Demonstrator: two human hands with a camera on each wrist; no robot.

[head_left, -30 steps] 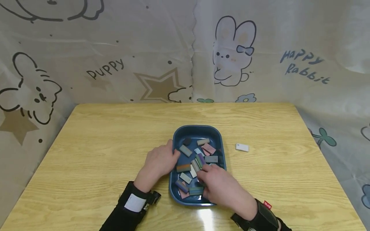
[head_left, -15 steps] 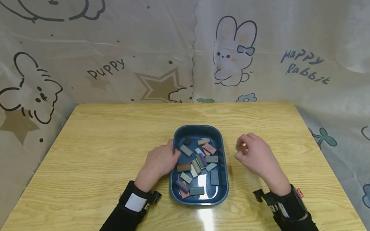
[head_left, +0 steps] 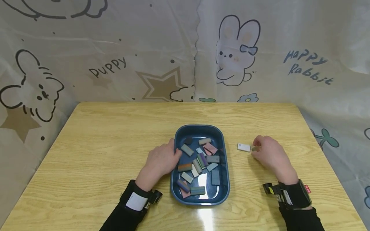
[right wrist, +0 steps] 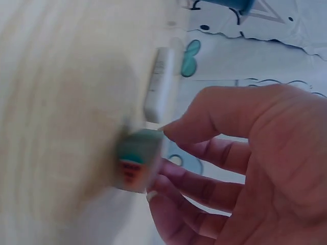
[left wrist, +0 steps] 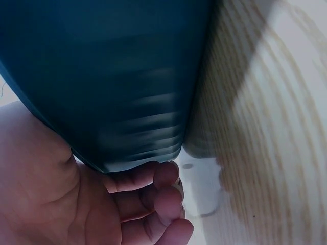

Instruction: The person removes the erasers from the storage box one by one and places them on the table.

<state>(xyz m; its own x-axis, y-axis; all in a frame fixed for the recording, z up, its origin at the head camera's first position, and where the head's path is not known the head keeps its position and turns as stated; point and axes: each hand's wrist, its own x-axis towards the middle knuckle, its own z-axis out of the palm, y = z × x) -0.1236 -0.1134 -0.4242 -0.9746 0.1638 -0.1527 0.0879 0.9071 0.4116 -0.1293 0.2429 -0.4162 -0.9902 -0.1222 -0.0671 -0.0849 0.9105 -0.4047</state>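
My left hand (head_left: 162, 159) grips the left rim of a dark blue tray (head_left: 225, 179), thumb over the edge. In the left wrist view its curled fingers (left wrist: 166, 201) lie against the tray's outer wall. Between thumb and fingertips my right hand (head_left: 272, 156) pinches a small greenish eraser (right wrist: 137, 161) with a teal and orange end, blurred in the right wrist view. It is close over the table, just right of a white eraser (head_left: 243, 147) lying there. Inside the tray are several loose erasers, among them a pink one (head_left: 210, 148) and a striped one (head_left: 198, 190).
The wooden table (head_left: 115, 134) stretches out around the tray on all sides. Behind it hangs a pale curtain (head_left: 156, 48) with printed animals and words. A bright reflection lies on the tray's floor.
My right hand has left the tray with the greenish eraser and moved right, past the white eraser, to its right side. The left hand has stayed on the tray's rim.
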